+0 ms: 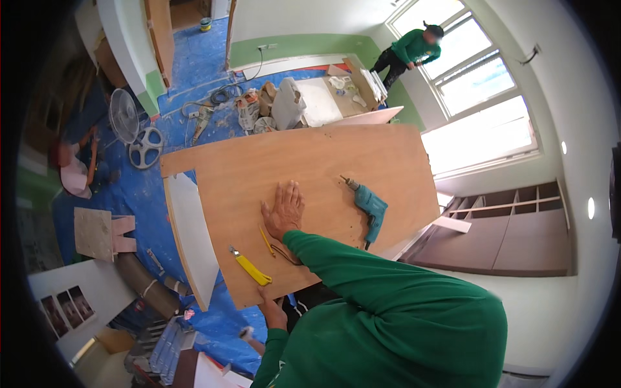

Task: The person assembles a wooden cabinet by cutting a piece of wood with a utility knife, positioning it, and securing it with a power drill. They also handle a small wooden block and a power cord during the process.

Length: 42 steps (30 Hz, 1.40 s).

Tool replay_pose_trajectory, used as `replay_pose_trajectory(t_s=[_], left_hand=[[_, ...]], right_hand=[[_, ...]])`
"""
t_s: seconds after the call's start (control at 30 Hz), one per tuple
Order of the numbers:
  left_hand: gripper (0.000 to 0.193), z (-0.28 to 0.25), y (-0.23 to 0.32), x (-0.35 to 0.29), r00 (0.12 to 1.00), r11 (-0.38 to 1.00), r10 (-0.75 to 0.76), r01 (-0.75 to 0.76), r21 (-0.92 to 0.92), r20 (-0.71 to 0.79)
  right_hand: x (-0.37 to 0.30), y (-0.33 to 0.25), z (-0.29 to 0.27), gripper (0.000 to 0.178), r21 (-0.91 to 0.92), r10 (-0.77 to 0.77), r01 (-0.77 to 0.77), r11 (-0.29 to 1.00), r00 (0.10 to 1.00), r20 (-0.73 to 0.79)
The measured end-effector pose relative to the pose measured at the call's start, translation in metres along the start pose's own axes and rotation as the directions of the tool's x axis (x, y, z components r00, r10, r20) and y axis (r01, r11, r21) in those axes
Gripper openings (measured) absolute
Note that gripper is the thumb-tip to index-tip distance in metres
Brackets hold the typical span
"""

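A large plywood panel (310,152) lies in front of me as a work surface. My right hand (284,212) rests flat on it, palm down with fingers stretched out. My left hand (274,313) holds the panel's near edge; its fingers are partly hidden below. Between the hands lie a yellow pencil (266,240) and a thin dark cord (286,255). A yellow-handled utility knife (251,268) sits near the left edge. To the right of my right hand, a teal power drill (370,208) lies on its side, its bit pointing away from me.
Blue sheeting (139,207) covers the floor. Left stand a fan (124,116) and a crouching person (79,169). Bags and boards (304,103) pile up beyond the panel. Another person (414,48) stands by the window. A dark cabinet (511,239) is at right.
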<state>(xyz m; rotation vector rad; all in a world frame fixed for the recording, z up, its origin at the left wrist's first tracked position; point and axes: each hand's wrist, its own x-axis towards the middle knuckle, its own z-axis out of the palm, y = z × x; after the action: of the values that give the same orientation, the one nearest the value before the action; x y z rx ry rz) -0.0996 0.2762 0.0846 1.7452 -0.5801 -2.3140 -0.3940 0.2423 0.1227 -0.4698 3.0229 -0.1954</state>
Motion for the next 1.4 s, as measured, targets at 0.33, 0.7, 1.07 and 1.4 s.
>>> replay_pose_trajectory(t_s=[0.33,0.7,1.07,1.4], left_hand=[[0.063,-0.009,0.007,0.006,0.995,0.991,-0.096,0.095,0.093,0.008],[0.064,-0.001,0.015,-0.006,0.996,0.989,-0.080,0.077,0.129,0.023],[0.070,-0.001,0.009,-0.008,0.998,0.996,-0.004,-0.002,0.091,0.066],[0.082,-0.015,-0.003,0.016,0.999,0.998,0.022,-0.024,0.064,0.024]], right_hand=[[0.004,-0.001,-0.004,0.086,0.007,0.032,-0.032,0.999,0.998,0.057],[0.003,0.003,0.001,0.086,0.020,0.004,-0.005,1.000,0.999,0.035],[-0.006,0.016,-0.011,0.081,0.162,-0.060,0.063,0.985,0.998,-0.025],[-0.005,0.093,-0.072,0.066,0.634,-0.292,0.181,0.752,0.954,0.073]])
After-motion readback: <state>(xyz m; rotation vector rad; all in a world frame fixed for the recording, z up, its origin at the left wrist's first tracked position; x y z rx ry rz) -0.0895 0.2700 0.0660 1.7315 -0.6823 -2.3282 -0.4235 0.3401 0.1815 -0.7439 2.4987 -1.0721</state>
